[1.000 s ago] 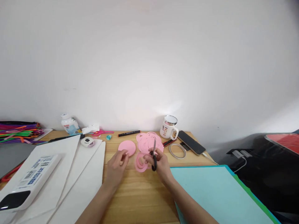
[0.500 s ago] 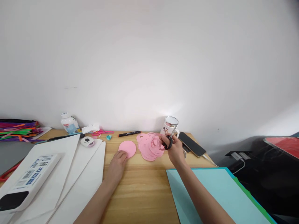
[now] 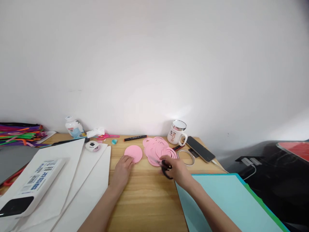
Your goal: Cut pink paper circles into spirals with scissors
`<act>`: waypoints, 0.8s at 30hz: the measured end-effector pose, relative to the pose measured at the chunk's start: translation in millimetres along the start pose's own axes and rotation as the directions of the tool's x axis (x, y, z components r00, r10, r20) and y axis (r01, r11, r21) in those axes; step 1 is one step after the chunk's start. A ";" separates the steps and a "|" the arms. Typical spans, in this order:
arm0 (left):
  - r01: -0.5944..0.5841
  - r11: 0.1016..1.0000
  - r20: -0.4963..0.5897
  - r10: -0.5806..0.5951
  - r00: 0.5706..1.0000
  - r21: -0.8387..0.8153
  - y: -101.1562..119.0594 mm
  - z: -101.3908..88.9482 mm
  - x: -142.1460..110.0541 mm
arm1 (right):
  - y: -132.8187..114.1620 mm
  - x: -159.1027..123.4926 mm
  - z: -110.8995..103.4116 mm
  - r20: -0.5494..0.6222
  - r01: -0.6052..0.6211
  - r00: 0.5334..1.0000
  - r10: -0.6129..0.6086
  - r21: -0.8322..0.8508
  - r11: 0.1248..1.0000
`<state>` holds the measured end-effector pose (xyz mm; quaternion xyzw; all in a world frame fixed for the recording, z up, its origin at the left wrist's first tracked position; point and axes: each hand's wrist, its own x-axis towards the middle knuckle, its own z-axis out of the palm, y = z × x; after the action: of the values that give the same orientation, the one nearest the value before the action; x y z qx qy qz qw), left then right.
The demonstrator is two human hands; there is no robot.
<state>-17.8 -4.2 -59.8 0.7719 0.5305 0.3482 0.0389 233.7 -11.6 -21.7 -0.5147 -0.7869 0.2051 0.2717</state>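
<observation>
My left hand [image 3: 123,169] has its fingertips closed on the near edge of a round pink paper disc [image 3: 133,152] by the table's middle. In my right hand [image 3: 176,169] is a pair of scissors with black handles [image 3: 166,172]; their blades, blurred by motion, point left over the lower part of a pile of pink paper rings and cut-outs [image 3: 154,149]. Behind the pile stands a white mug [image 3: 175,133] with a metal rim. A pale ring-shaped band [image 3: 185,158] lies to the right of the pile.
A black marker [image 3: 135,138] lies near the wall. White paper sheets [image 3: 91,180] and a white packet [image 3: 33,183] cover the left side. Light-blue sheets [image 3: 217,199] lie at the right, below a phone [image 3: 200,149]. Pipe cleaners [image 3: 21,133] and a bottle [image 3: 74,127] are far left.
My right hand has come down from in front of the mug, and the scissors have swung from pointing up to pointing left. My left hand stays at the pink disc.
</observation>
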 end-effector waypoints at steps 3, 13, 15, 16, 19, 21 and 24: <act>0.000 1.000 -0.014 0.000 1.000 0.010 -0.9 0.8 0.1 | -16.6 -8.3 7.9 0.260 0.180 0.952 -0.164 -0.041 0.983; -0.002 0.997 -0.054 0.007 0.999 0.082 -1.1 4.3 -4.4 | -43.8 -7.9 18.6 0.487 0.456 0.842 -0.231 -0.417 0.786; 0.005 0.995 -0.064 0.001 0.998 0.097 -2.4 5.7 -5.9 | -30.8 -7.7 19.4 0.414 0.426 0.872 -0.261 -0.379 0.821; 0.009 0.995 -0.069 -0.002 0.998 0.101 -2.8 6.2 -6.5 | -19.9 -6.5 16.1 0.323 0.352 0.916 -0.238 -0.363 0.863; 0.026 0.994 -0.091 -0.016 0.996 0.108 -3.0 6.3 -7.3 | 27.9 2.3 -11.1 -0.131 -0.076 0.991 0.031 -0.357 0.931; 0.035 0.994 -0.107 -0.023 0.994 0.107 -2.1 5.7 -7.0 | 65.9 9.7 -38.5 -0.263 -0.224 0.956 0.131 -0.362 0.905; 0.035 0.994 -0.117 -0.023 0.993 0.100 -0.4 4.5 -6.1 | 117.3 16.0 -73.3 -0.381 -0.390 0.890 0.249 -0.355 0.850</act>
<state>-16.7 -7.8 -66.4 0.7436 0.5601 0.3643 -0.0262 357.3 51.6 -32.6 -0.7125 -0.6592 -0.0135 0.2399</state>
